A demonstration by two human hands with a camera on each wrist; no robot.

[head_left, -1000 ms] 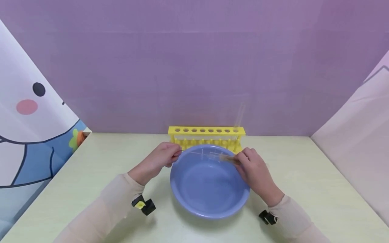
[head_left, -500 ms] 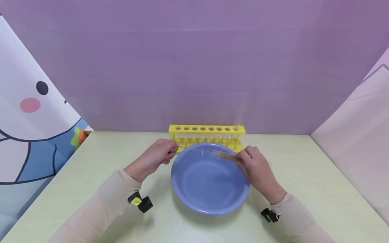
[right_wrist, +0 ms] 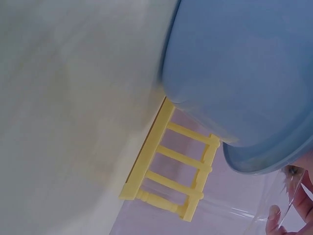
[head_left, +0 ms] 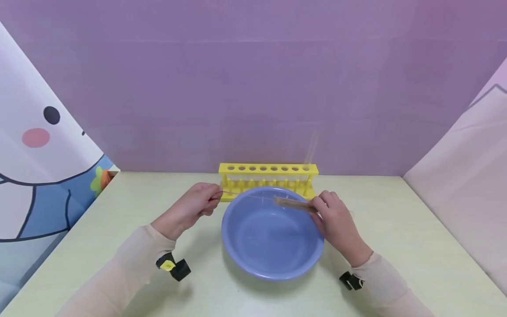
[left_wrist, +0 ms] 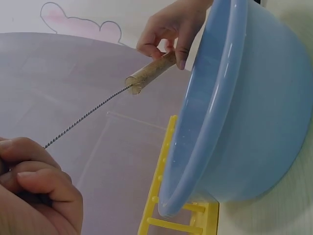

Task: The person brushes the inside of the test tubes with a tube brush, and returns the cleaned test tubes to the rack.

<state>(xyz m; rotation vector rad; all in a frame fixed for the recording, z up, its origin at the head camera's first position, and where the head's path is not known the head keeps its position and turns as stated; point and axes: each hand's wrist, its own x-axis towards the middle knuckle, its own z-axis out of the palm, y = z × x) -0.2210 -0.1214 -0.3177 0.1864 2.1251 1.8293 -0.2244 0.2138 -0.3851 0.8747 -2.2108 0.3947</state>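
My left hand [head_left: 196, 204] grips the end of a thin twisted-wire brush handle [left_wrist: 88, 115], left of the blue basin [head_left: 273, 277]. The wire runs into the mouth of a clear test tube [left_wrist: 154, 72], whose inside is filled by the brush's brown bristles [head_left: 293, 203]. With thumb and fingers, my right hand [head_left: 336, 224] pinches the tube near its far end, above the basin's right rim. In the head view the tube lies nearly level over the back of the basin. Only part of the right hand [right_wrist: 301, 210] shows in the right wrist view.
Directly behind the basin stands a yellow test tube rack [head_left: 269, 168] with a row of holes. Another clear test tube [head_left: 311, 149] leans in its right-end hole. A purple backdrop [head_left: 253, 88] rises behind the pale table [head_left: 396, 229].
My left hand has drawn leftward with the wire. The brown bristles have slid toward the tube's mouth. My right hand has stayed almost still, holding the tube.
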